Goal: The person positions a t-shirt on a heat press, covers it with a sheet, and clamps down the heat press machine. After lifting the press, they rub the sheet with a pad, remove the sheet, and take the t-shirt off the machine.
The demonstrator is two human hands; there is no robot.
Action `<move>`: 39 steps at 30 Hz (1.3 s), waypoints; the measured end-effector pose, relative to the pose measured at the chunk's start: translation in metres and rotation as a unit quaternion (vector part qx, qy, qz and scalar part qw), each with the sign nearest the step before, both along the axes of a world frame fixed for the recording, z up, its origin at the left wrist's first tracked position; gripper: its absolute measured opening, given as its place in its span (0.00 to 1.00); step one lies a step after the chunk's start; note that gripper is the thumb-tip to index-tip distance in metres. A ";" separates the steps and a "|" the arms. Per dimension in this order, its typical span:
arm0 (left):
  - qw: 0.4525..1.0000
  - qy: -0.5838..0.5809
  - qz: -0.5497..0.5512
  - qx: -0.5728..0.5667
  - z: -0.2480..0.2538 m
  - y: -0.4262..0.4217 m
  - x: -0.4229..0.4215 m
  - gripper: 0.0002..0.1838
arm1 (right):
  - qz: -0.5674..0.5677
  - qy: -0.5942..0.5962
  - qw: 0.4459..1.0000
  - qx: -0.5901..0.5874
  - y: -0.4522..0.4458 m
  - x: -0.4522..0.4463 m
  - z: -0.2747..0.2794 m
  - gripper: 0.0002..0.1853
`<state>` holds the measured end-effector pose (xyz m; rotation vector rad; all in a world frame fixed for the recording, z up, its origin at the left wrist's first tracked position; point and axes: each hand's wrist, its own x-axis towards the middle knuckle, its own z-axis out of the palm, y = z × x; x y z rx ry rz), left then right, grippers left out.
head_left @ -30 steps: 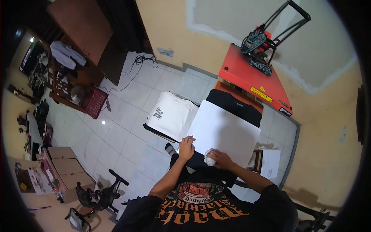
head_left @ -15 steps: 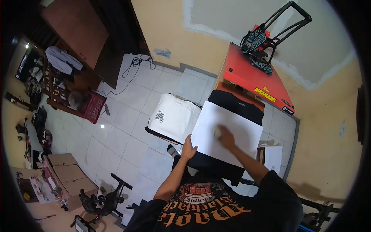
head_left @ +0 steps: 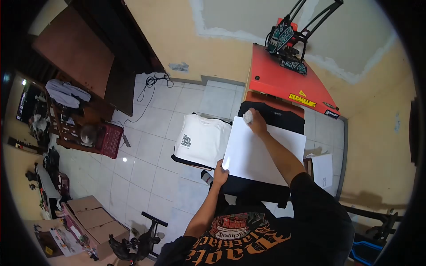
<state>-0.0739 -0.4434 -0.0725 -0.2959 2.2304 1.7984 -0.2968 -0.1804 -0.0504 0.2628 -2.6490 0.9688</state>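
A large white sheet (head_left: 262, 155) lies over a black T-shirt (head_left: 290, 120) on the heat press's lower bed. My left hand (head_left: 220, 172) grips the sheet's lower left edge, with the thumb on top. My right hand (head_left: 258, 123) is closed around a small whitish wad (head_left: 247, 116) at the sheet's far left corner, by the shirt's collar end. I cannot make out what the wad is made of. To the left, a white T-shirt (head_left: 205, 139) with dark lettering lies on top of dark cloth.
Beyond the black shirt stands the red heat press top (head_left: 288, 82) with its black handle (head_left: 317, 20). White papers (head_left: 322, 170) lie on a low stand at right. A black cable (head_left: 155, 84) coils on the tiled floor, and cardboard boxes (head_left: 93, 217) sit at lower left.
My right hand has moved with the wad from the sheet's middle up to its far left corner. My left hand still holds the edge. The camera view has shifted slightly.
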 end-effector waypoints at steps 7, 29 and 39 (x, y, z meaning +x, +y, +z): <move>1.000 0.001 0.000 -0.003 -0.008 -0.006 0.000 0.34 | 0.228 -0.160 0.958 0.071 -0.051 0.178 0.035 0.30; 0.999 -0.003 -0.031 -0.016 -0.025 -0.016 0.001 0.35 | 0.329 -0.065 0.941 0.037 -0.052 0.201 0.040 0.35; 0.999 0.012 -0.026 -0.031 -0.031 -0.016 0.001 0.36 | -0.026 -0.105 0.990 0.091 -0.006 0.000 0.032 0.42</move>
